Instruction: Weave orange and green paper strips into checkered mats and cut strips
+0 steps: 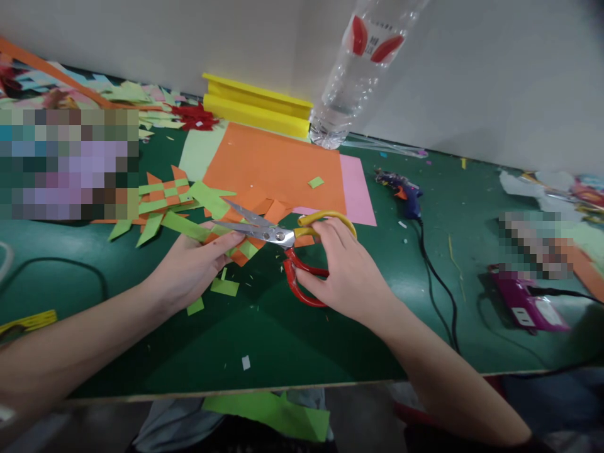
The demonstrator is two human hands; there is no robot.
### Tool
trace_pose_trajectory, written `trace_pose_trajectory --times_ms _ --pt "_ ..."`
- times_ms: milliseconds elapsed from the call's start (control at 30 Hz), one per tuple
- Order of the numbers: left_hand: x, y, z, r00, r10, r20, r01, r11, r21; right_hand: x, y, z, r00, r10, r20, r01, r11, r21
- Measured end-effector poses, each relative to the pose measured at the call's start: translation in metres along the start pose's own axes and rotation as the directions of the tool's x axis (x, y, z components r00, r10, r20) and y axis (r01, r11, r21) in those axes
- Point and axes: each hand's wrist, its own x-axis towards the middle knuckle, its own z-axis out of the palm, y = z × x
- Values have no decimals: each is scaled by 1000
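Observation:
My right hand (346, 270) grips a pair of scissors (278, 236) by one yellow and one red handle loop. The blades are spread and point left, over the paper by my other hand. My left hand (195, 264) is closed on a woven piece of orange and green paper strips (243, 251), its thumb on top near the lower blade. A second woven orange and green paper piece (165, 195) lies just beyond, to the left. Small green offcuts (225, 287) lie below my left hand.
Orange sheets (278, 163) and a pink sheet (356, 189) lie behind. A yellow folded strip (257, 107) and a plastic bottle (349, 88) stand at the wall. Rightward are a blue glue gun (408, 194) with its cord and a purple corded box (528, 302). Green paper (268, 415) rests below the table edge.

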Motion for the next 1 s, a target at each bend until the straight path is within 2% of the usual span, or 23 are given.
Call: trace_pose_trajectory --times_ms 267,767,1000 --pt "-3 3 6 995 -31 -97 37 998 60 -1 -3 2 1000 8 -5 -8 999 37" --pt "-3 3 2 999 -47 9 47 998 38 0 0 0 1000 22 12 -22 998 62" --pt "-2 2 0 998 -30 -48 36 993 114 1 -1 -1 999 28 -20 -26 996 89"
